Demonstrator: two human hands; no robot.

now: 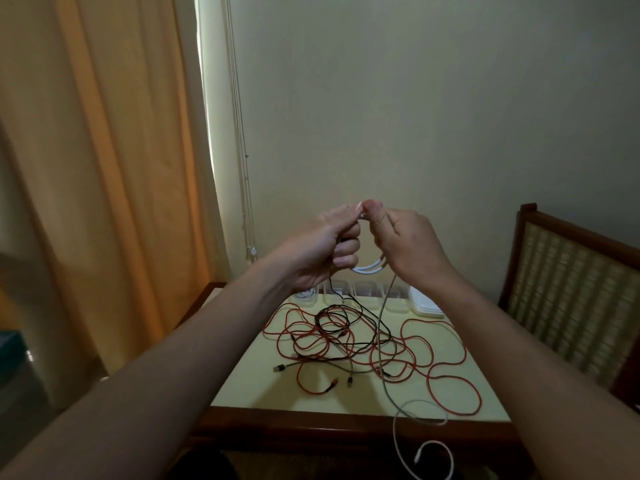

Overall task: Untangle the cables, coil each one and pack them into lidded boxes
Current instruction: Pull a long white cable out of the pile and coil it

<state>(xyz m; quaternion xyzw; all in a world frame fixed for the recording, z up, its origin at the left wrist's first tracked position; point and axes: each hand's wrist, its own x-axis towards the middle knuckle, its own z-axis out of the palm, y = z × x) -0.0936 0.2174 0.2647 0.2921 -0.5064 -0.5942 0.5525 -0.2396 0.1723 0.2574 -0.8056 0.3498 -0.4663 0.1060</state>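
Observation:
Both hands are raised above the table, close together. My left hand (pixel 327 247) grips a small coil of white cable (pixel 367 269) whose loops show below the fingers. My right hand (pixel 401 240) pinches the same cable at the top of the coil. The cable's free tail (pixel 384 358) hangs down across the table and curls past the front edge. A black cable also trails down from my left hand. On the table (pixel 249 382) lie tangled red cables (pixel 446 375) and black cables (pixel 339 320). Clear plastic boxes (pixel 365 289) stand in a row at the far edge.
A stack of white lids or boxes (pixel 424 304) sits at the far right of the row. One box at the far left holds a white coil (pixel 306 293). A wooden chair with a woven back (pixel 575 289) stands to the right. An orange curtain (pixel 104 168) hangs on the left.

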